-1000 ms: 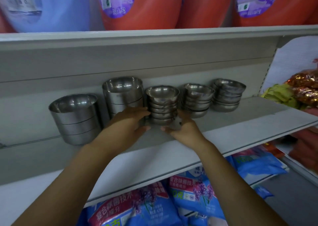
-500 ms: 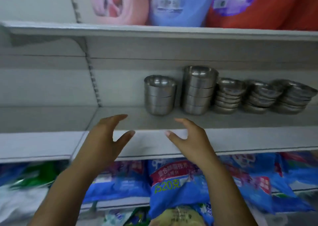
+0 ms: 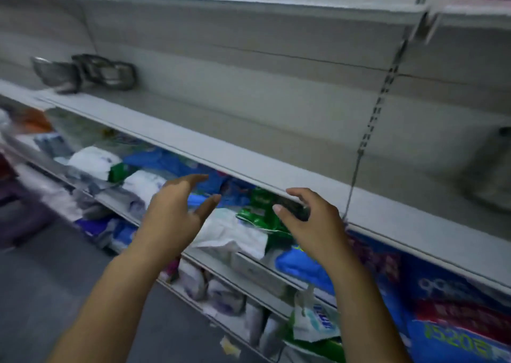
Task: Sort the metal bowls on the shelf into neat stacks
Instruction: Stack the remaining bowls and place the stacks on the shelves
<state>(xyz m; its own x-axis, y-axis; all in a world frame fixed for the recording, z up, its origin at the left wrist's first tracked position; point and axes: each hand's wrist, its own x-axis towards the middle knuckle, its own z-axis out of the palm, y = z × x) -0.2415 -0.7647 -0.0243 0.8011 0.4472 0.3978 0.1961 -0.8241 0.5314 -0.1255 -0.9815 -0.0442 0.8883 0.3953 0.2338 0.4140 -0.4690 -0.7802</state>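
The view is blurred by motion. A loose, untidy group of metal bowls (image 3: 91,73) lies on the grey shelf (image 3: 249,166) at the far left, some tipped on their sides. One tall metal bowl stack (image 3: 495,169) shows at the right edge, smeared by blur. My left hand (image 3: 177,210) and my right hand (image 3: 312,218) hover in front of the shelf's front edge, fingers spread and loosely bent. Neither hand holds or touches anything. Both are well apart from the bowls.
A slotted upright rail (image 3: 378,108) divides the shelf bays. Below the shelf, lower shelves hold blue, white and green bagged goods (image 3: 249,224). Grey floor (image 3: 41,279) lies at the lower left. Another shelf (image 3: 193,0) runs above.
The view has swung left along the shelf: the neat bowl stacks slid off to the right, and a loose group of bowls came into view at far left. Both hands stay empty.
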